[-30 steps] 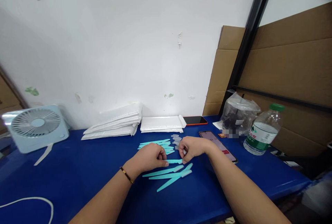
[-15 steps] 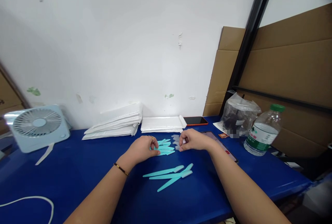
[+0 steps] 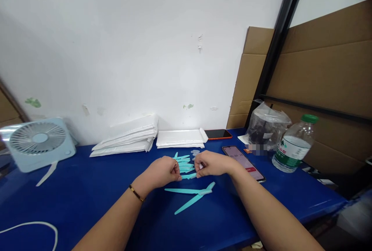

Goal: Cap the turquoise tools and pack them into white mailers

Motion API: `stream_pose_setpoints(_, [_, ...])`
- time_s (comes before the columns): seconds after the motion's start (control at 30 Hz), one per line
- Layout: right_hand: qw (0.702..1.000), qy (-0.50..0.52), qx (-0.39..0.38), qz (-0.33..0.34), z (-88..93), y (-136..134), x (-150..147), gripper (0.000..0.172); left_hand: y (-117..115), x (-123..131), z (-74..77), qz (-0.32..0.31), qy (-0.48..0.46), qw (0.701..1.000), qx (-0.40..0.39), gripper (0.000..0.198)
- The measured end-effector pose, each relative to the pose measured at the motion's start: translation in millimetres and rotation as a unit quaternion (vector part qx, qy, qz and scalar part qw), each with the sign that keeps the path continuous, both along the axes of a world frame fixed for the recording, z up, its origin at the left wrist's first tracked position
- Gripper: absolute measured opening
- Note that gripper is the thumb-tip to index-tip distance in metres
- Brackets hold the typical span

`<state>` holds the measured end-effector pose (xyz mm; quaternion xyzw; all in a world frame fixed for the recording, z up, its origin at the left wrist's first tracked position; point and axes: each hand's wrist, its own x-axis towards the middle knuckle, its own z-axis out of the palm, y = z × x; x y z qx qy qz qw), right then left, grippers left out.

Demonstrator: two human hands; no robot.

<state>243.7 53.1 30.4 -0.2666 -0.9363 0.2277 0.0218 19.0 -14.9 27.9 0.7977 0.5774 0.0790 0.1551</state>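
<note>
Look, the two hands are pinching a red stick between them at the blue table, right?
Not quite. The stick pinched between the left hand and the right hand is teal, not red, as the head view shows. The table is blue.

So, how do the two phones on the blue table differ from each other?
The far phone has a dark screen; the near phone is lit. The far phone lies crosswise beside the white envelopes; the near phone lies slantwise near the right hand. The far phone has an orange edge; the near phone shows none. Both lie flat, face up.
</note>
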Motion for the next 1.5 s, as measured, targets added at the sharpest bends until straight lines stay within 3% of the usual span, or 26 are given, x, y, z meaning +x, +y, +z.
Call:
stream_pose_setpoints(0.17, [0.99,0.053,0.033,-0.125,-2.6,19,14,0.011,7,-18,-1.5,0.047,0.022,0.999,0.009,0.021])
stream_pose_setpoints(0.23, [0.986,0.063,0.037,-0.152,-2.4,23,17,0.013,10,-21,-7.6,0.055,0.011,0.997,0.046,0.04])
stream_pose_setpoints(0.3, [0.988,0.062,0.026,-0.137,0.7,20,18,0.017,13,-21,-15.4,0.065,0.008,0.994,0.086,0.07])
stream_pose_setpoints(0.37, [0.995,0.043,-0.008,-0.087,5.0,12,16,0.024,15,-19,-22.4,0.066,0.012,0.994,0.089,0.082])
stream_pose_setpoints(0.5, [0.996,-0.035,-0.072,0.032,6.7,-5,6,0.038,17,-17,-28.0,0.025,0.007,0.997,0.071,0.054])
stream_pose_setpoints(0.57, [0.993,-0.064,-0.075,0.06,3.2,-9,1,0.035,17,-18,-26.7,0.011,-0.002,0.997,0.072,0.045])
stream_pose_setpoints(0.67, [0.991,-0.079,-0.081,0.069,-2.0,-9,-3,0.024,14,-17,-21.2,0.007,-0.032,0.996,0.085,0.048])
stream_pose_setpoints(0.83, [0.998,0.037,-0.051,0.012,-0.7,-6,-5,0.02,4,-3,-9.3,-0.023,-0.124,0.989,0.077,0.041])
stream_pose_setpoints(0.93, [0.993,0.104,-0.038,-0.032,-1.7,-1,-4,0.022,3,2,-6.8,-0.061,-0.107,0.991,0.057,0.033])
stream_pose_setpoints(1.17, [0.982,0.103,-0.004,-0.156,-9.2,24,11,0.022,15,-10,-14.2,0.004,-0.025,0.995,0.093,0.024])
stream_pose_setpoints(1.23, [0.987,0.092,-0.005,-0.13,-5.8,22,16,0.029,15,-11,-16.6,0.012,-0.015,0.993,0.117,0.029])
stream_pose_setpoints(1.33, [0.998,0.014,-0.057,-0.017,-0.2,11,18,0.034,14,-9,-17.2,0.012,-0.018,0.992,0.121,0.031])
stream_pose_setpoints(1.43, [0.993,-0.075,-0.078,0.047,0.7,1,13,0.028,10,-5,-12.4,0.014,-0.047,0.992,0.118,0.026])
stream_pose_setpoints(1.5, [0.993,-0.075,-0.068,0.059,0.1,-3,8,0.021,5,0,-6.9,0.002,-0.074,0.991,0.112,0.028])
